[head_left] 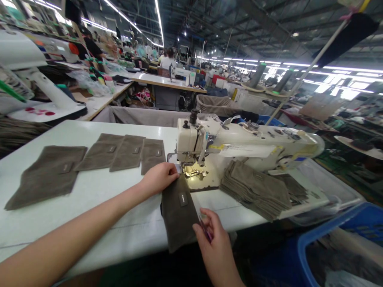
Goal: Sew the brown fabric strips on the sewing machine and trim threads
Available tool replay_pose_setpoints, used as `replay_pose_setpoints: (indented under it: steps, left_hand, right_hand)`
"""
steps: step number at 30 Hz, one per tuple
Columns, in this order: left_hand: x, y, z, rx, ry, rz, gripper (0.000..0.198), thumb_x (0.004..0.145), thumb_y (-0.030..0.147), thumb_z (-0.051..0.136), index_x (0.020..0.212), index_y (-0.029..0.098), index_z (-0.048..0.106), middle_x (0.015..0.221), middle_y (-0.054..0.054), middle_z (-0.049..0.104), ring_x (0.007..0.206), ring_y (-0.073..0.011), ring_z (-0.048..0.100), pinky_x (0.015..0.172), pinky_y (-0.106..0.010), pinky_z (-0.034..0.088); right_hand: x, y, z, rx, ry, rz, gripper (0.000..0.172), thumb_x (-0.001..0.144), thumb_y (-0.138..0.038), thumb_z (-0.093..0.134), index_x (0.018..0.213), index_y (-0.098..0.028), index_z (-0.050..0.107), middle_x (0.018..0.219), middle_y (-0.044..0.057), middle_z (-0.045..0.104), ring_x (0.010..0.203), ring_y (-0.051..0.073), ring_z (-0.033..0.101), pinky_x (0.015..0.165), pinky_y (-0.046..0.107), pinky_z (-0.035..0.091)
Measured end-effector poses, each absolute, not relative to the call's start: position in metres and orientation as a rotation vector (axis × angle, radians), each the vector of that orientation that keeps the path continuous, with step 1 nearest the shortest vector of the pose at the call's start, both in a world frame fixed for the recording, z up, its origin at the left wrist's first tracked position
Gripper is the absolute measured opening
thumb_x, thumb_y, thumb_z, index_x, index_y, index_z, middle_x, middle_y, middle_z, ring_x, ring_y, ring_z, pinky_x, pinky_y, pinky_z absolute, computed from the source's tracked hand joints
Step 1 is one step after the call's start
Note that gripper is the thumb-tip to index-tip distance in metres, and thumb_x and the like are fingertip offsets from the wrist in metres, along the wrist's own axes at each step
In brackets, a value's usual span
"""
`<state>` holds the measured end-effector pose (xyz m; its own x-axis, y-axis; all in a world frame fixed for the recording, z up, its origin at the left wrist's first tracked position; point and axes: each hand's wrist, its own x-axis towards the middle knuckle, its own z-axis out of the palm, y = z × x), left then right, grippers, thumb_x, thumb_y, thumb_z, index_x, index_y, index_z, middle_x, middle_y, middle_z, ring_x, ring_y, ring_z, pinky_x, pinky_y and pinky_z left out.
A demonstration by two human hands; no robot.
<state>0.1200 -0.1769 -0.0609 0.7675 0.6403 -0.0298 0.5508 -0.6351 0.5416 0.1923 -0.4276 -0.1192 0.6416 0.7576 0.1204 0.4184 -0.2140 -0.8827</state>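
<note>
A dark brown-grey fabric piece (pixel 181 223) with a small rectangular label (pixel 182 199) hangs partly over the table's front edge. At its top end, close under the needle area of the sewing machine (pixel 191 139), my left hand (pixel 160 178) pinches the fabric. My right hand (pixel 217 247) is closed around a small purple-handled tool (pixel 207 232), mostly hidden by the fingers. The thumb and fingertips of that hand are at the fabric's right edge. A lamp lights the metal needle plate (pixel 200 179) beside the piece.
Several labelled fabric pieces (pixel 48 173) lie in a row on the white table (pixel 119 223) to the left. A stack of similar pieces (pixel 254 187) rests under the machine arm. At the lower right stands a blue basket (pixel 305 247). Other workstations and people are farther back.
</note>
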Motion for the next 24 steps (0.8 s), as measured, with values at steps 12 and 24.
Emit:
replay_pose_setpoints:
  steps: [12,24]
  left_hand:
    - [0.133,-0.177,-0.061,2.569,1.051,0.145,0.018,0.084,0.034,0.053,0.074,0.021,0.061,0.079,-0.005,0.071,0.074,-0.0234,0.065,0.059,-0.029,0.038]
    - [0.138,-0.172,-0.064,2.602,1.111,0.152,0.020,0.086,0.036,0.051,0.078,0.021,0.063,0.082,-0.007,0.072,0.077,-0.0245,0.067,0.060,-0.030,0.040]
  right_hand:
    - [0.201,-0.431,-0.122,-1.672,-1.620,0.092,0.043,0.079,0.002,0.042,0.110,-0.020,0.061,0.092,0.005,0.064,0.077,0.017,0.061,0.066,0.026,0.048]
    - [0.203,-0.424,-0.116,-1.780,-1.667,0.025,0.041,0.071,0.002,0.049,0.103,-0.022,0.060,0.094,0.003,0.065,0.080,0.018,0.061,0.066,0.027,0.042]
